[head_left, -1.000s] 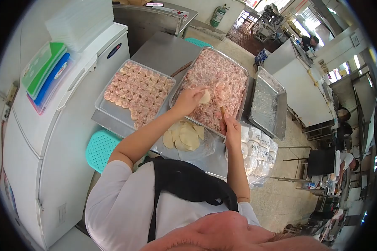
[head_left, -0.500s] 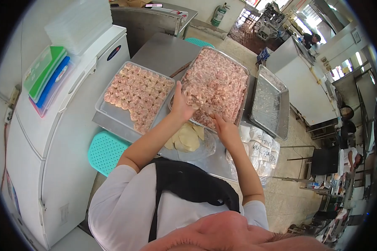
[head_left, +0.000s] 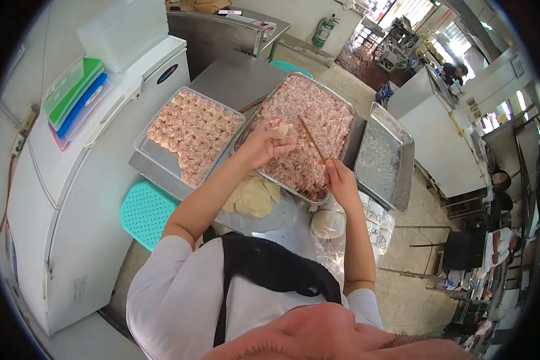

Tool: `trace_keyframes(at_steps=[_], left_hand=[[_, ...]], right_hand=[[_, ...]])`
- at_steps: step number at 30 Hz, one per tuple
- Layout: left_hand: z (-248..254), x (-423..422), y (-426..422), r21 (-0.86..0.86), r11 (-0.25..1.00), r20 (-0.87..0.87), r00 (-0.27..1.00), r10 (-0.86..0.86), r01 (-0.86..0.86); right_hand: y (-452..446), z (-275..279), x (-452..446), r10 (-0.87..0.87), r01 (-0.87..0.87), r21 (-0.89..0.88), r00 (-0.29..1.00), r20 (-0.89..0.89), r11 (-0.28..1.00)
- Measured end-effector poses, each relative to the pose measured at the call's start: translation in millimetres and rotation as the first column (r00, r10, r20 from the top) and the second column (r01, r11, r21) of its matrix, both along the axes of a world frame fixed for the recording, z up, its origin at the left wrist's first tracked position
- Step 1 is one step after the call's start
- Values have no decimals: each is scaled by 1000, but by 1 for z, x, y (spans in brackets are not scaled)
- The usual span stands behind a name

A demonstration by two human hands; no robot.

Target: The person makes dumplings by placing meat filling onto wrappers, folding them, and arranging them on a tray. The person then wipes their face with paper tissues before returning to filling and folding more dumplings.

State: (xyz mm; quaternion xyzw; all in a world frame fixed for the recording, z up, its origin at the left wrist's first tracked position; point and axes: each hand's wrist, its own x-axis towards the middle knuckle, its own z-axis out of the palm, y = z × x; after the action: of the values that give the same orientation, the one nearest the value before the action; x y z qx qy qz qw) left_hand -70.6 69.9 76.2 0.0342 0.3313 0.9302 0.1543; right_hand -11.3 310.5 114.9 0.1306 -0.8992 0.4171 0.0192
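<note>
A deep metal tray is heaped with pink minced filling. Over its left part, my left hand is curled around a filled wrapper, fingers bent. My right hand, at the tray's near right edge, grips a thin wooden stick that points up and left over the filling. Pale round wrappers lie in a pile below my left forearm. To the left, a clear plastic tray holds rows of filled dumplings.
An empty metal tray stands at the right, near plastic-wrapped packs. Turquoise stools show beside the table. A white freezer with coloured lids fills the left. Two other people are farther off on the right.
The stick has come up out of the filling and now points away from me. My left hand has turned, with its fingers curled round the filled wrapper. The view has shifted slightly.
</note>
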Motion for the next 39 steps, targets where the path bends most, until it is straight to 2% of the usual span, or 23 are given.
trace_keyframes(at_steps=[1,3,4,5,6,7,9,13,15,16,17,18,19,20,22,24,25,28,29,31,34,37,39], left_hand=[[5,0,1,-3,1000,-1,1000,1,-1],[10,2,0,-551,833,-257,943,-211,36],[12,2,4,-552,833,-255,945,-204,31],[14,3,7,-676,664,-553,815,-170,-320],[15,3,10,-621,433,-777,587,-228,-654],[14,2,10,-621,425,-777,589,-224,-658],[16,4,9,-855,379,-485,803,-346,-353],[27,1,7,-842,503,-499,631,-594,-193],[7,-2,6,-880,238,-459,600,-655,-412],[-3,-5,6,-881,231,-456,606,-652,-414],[-12,-7,6,-889,298,-454,751,-481,-346],[-23,-10,6,-879,376,-414,863,-291,-295],[-38,-17,6,-878,370,-418,864,-281,-304],[-52,-23,6,-852,418,-445,858,-257,-316],[-48,-24,5,-820,463,-475,851,-224,-336],[-30,-14,4,-949,285,-245,884,-398,-134],[-32,-4,4,-951,283,-238,884,-401,-128],[-24,16,-6,-890,304,-409,890,-203,-339],[-16,20,-9,-879,334,-435,859,-268,-341],[-1,23,-9,-864,371,-466,821,-329,-341],[5,22,-8,-746,473,-653,655,-382,-468],[-5,15,-8,-848,397,-526,657,-541,-351],[-11,12,-10,-879,215,-462,646,-608,-426]], right_hand=[[5,1,0,-44,64,-106,983,179,992],[15,0,0,10,14,-116,978,207,993],[18,1,0,65,-37,-125,971,230,991],[23,6,1,74,-46,-125,970,230,991],[24,20,8,116,-93,-112,969,217,989],[25,28,12,158,-140,-99,966,204,985],[25,25,15,179,-175,-39,966,189,984],[37,-19,-1,341,-339,-41,937,80,940],[51,-39,-22,368,-367,-33,929,34,930],[52,-39,-27,386,-386,-22,922,-13,922],[54,-38,-28,395,-395,-25,919,-14,918],[51,-25,-25,273,-249,182,955,-118,951],[49,-13,-22,168,-70,360,954,-249,930],[38,-8,-12,92,11,322,948,-304,947],[19,-17,1,126,-13,369,950,-285,929],[26,-65,-18,147,-54,364,961,-234,930],[38,-66,-19,145,-54,361,963,-228,931],[59,-47,-23,75,-36,526,996,-53,850],[64,-43,-19,73,-35,526,996,-51,850],[70,-32,-13,121,-111,148,991,-62,983],[48,-14,3,245,-239,-78,967,74,968],[26,-41,5,323,-310,-106,934,150,945],[39,-38,-8,330,-314,-103,913,240,944]])
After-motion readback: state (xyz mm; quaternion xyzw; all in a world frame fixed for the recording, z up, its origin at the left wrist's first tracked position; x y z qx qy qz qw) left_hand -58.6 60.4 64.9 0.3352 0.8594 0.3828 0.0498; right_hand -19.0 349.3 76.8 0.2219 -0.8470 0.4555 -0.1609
